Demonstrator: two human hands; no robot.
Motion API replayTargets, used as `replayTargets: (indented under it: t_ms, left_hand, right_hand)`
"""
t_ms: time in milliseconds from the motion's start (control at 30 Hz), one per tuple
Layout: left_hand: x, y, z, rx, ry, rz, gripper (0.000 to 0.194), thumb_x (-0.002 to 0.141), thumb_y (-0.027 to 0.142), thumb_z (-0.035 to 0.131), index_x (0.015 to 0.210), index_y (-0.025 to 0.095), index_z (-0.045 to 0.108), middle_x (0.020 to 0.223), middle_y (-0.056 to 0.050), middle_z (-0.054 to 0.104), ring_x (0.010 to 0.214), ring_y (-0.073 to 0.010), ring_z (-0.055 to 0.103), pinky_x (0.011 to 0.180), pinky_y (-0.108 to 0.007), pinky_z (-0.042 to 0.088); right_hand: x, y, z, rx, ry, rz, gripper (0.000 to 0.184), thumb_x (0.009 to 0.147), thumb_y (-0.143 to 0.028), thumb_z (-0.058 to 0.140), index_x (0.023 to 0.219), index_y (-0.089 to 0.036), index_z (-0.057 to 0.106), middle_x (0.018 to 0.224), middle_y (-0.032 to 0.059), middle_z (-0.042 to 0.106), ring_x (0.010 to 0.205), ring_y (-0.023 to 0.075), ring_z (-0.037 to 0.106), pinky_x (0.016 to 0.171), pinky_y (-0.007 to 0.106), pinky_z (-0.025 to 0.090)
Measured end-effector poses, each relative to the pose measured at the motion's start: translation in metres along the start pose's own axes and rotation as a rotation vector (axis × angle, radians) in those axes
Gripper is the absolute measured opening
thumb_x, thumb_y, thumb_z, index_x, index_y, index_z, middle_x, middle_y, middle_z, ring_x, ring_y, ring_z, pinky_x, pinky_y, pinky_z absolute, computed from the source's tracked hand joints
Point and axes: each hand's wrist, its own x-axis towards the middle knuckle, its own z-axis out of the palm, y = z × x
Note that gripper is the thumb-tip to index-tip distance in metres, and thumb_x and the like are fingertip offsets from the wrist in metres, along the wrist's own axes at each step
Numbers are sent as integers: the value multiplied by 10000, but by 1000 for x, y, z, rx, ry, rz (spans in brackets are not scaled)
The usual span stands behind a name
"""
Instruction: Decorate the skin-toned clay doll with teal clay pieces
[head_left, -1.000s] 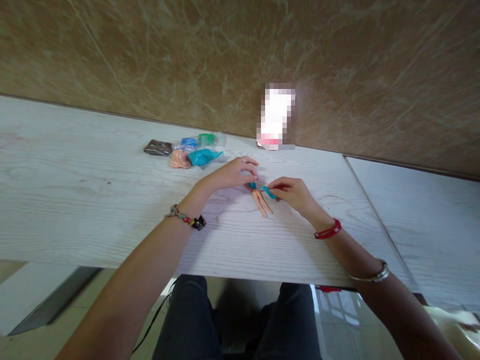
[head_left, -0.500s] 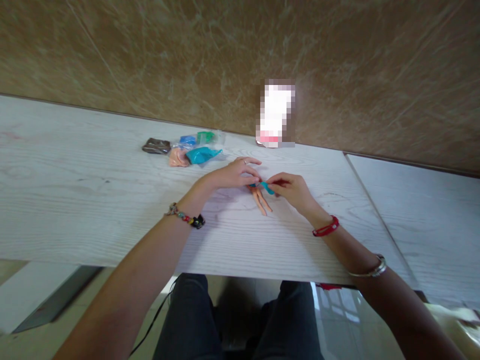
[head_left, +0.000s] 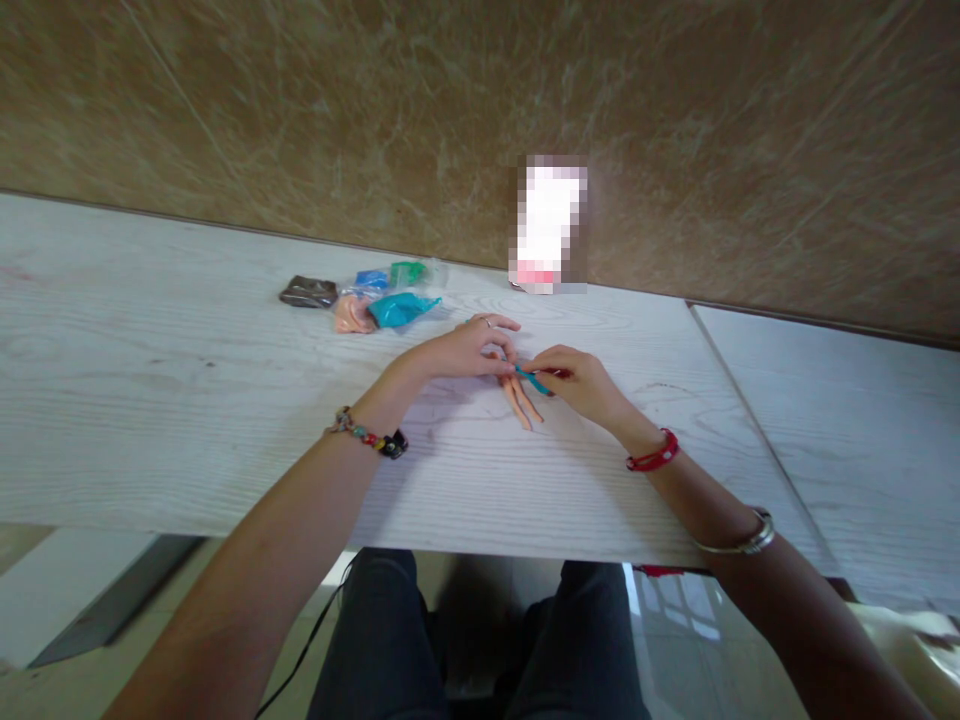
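Observation:
Two slim peach clay legs (head_left: 520, 402) lie on the table, pointing toward me; their upper part is hidden behind my fingers. A thin teal clay strip (head_left: 534, 381) stretches between my hands, crossing just over the top of the legs. My left hand (head_left: 484, 348) pinches the strip's left end between thumb and finger, beside the peach clay. From the other side, my right hand (head_left: 576, 378) has thumb and index finger closed on the strip, whose lower end hangs below the fingertips.
Clay packs lie at the back left: brown (head_left: 308, 292), peach (head_left: 352, 314), teal (head_left: 403, 309), blue (head_left: 371, 279) and green (head_left: 407, 272). A blurred-out bright phone-like object (head_left: 550, 225) leans on the marbled wall (head_left: 337, 120). The white wood-grain table (head_left: 187, 420) has a seam at right.
The teal strip looks thinner and turned edge-on, its end drawn closer to my right fingers. My right fingertips have shifted slightly left. The legs stay where they were.

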Motion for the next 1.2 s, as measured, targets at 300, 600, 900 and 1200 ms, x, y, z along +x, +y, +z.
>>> replayTargets:
  t_ms: [300, 600, 900, 1200]
  left_hand:
    - [0, 5, -4, 6, 87, -46, 154, 783, 217, 536, 830, 132, 657, 1256, -110, 490, 1170, -197, 476, 1009, -305, 327]
    - [0, 4, -4, -25, 52, -30, 142, 753, 246, 574, 825, 155, 656, 1182, -80, 535, 1131, -195, 498, 952, -297, 374]
    - [1, 2, -5, 9, 75, -58, 198, 796, 249, 500, 844, 155, 667, 1192, -82, 550, 1103, -181, 518, 956, -297, 375]
    - [1, 2, -6, 16, 73, -94, 221, 803, 221, 473, 853, 128, 667, 1183, -110, 569, 1118, -195, 521, 985, -316, 359]
  right_hand:
    - [-2, -5, 1, -239, -92, -120, 344, 779, -40, 490, 934, -238, 724, 911, 33, 683, 736, 111, 597, 648, 232, 457]
    - [-2, -5, 1, -218, -91, -149, 369, 794, -31, 462, 961, -237, 718, 908, 41, 667, 763, 115, 594, 674, 235, 459]
    - [-2, -7, 5, -173, 31, -180, 362, 807, -61, 453, 974, -246, 715, 923, 53, 637, 758, 124, 579, 645, 244, 461]
    - [-1, -8, 7, -196, 77, -207, 316, 808, -72, 469, 958, -202, 716, 926, 67, 629, 802, 140, 577, 684, 261, 470]
